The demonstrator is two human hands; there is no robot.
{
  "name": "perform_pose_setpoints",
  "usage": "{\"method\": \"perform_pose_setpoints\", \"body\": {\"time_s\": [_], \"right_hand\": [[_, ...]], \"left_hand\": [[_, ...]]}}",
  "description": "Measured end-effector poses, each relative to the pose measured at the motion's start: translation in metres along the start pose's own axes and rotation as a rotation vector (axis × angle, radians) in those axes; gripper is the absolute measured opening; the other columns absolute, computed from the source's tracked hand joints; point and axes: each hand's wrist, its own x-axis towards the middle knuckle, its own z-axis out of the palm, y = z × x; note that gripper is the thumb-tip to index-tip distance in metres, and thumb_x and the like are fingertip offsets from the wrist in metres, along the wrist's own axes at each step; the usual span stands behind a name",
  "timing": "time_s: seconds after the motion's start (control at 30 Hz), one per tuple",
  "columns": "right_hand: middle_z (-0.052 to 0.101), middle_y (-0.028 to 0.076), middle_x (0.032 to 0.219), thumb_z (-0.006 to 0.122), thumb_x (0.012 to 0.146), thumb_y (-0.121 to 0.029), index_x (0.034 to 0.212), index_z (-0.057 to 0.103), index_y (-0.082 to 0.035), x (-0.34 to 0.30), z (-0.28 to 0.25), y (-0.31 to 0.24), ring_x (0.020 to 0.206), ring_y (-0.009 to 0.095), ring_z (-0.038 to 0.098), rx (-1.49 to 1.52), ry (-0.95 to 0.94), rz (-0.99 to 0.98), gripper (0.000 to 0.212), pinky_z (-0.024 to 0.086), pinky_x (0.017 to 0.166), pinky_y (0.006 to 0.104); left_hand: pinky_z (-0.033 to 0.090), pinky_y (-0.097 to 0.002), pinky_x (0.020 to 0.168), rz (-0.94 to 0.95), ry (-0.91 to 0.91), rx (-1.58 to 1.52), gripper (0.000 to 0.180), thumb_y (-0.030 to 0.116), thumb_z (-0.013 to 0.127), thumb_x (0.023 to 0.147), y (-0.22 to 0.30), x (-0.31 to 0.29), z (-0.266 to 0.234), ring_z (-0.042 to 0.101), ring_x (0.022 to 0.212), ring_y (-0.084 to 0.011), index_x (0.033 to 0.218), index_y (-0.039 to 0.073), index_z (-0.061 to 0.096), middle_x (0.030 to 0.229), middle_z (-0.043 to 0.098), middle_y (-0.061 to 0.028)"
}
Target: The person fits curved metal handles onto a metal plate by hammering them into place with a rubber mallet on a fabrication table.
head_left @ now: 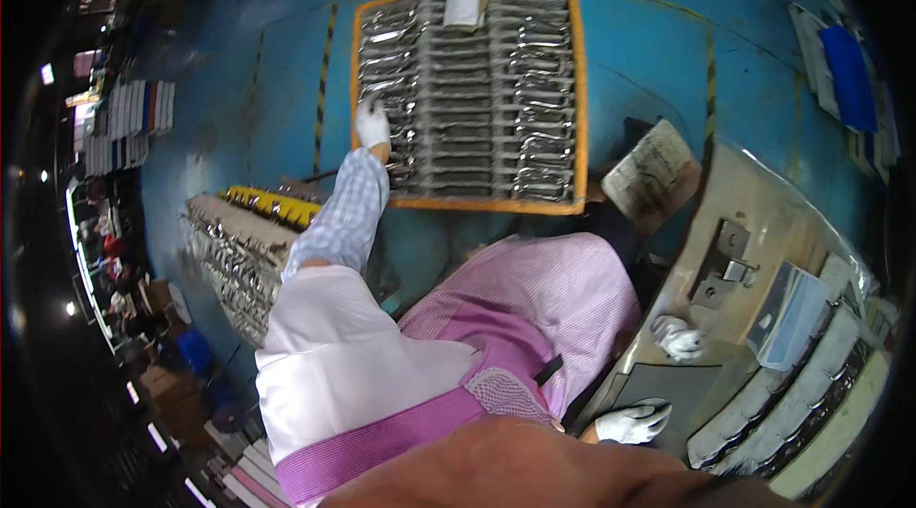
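Note:
My left hand point(373, 124), in a white glove, reaches over the left edge of an orange-rimmed tray point(580, 107). Its fingers are bent closed on a shiny metal part point(384, 90) in the left column; the fingertips are small and partly lost among the parts. Columns of similar slim metal pieces point(460, 98) fill the tray. Low on the right, my white-gloved right hand point(634, 423) lies flat on a dark grey sheet point(673, 389) on the workbench, fingers stretched out, gripping nothing I can see.
A crumpled white glove point(678, 337), a metal fixture point(722, 265) and a blue-and-white packet point(792, 315) lie on the workbench point(754, 188). Trays of metal parts point(234, 260) stand at left beside a yellow strip point(275, 205). A white paper point(463, 8) rests in the orange-rimmed tray. A worn pad point(652, 174) stands right of it.

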Motion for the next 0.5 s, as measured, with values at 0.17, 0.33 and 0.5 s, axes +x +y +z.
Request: {"method": "perform_pose_setpoints", "body": {"time_s": [0.17, 0.33, 0.5], "right_hand": [[0.061, 0.013, 0.126, 0.034, 0.105, -0.04, 0.134, 0.058, -0.013, -0.003, 0.009, 0.008, 0.107, 0.033, 0.06, 0.012, -0.018, -0.002, 0.046, 0.048, 0.089, 0.0465], [0.06, 0.012, 0.127, 0.034, 0.104, -0.042, 0.135, 0.057, -0.015, -0.003, 0.011, 0.012, 0.107, 0.034, 0.06, -0.007, 0.036, 0.021, 0.047, 0.049, 0.089, 0.0475], [0.059, 0.012, 0.129, 0.033, 0.104, -0.044, 0.136, 0.057, -0.017, -0.005, 0.013, 0.017, 0.108, 0.035, 0.06, 0.014, 0.087, 0.062, 0.048, 0.049, 0.088, 0.0486]], "left_hand": [[0.044, -0.0358, 0.102, -0.227, -0.138, 0.13, 0.042, 0.02, 0.062, 0.09, -0.042, -0.103, -0.08, 0.059, 0.119, -0.031, 0.13, 0.005, 0.06, 0.127, 0.064, -0.0161], [0.046, -0.0452, 0.099, 0.052, 0.009, 0.475, 0.06, 0.03, 0.075, 0.082, -0.053, -0.127, -0.074, 0.054, 0.118, -0.0393, 0.135, 0.01, 0.054, 0.133, 0.056, -0.0184], [0.044, -0.0475, 0.099, -0.239, -0.002, 0.291, 0.065, 0.028, 0.079, 0.078, -0.083, -0.112, -0.062, 0.053, 0.118, -0.0414, 0.132, 0.004, 0.054, 0.128, 0.056, -0.0271]]}}
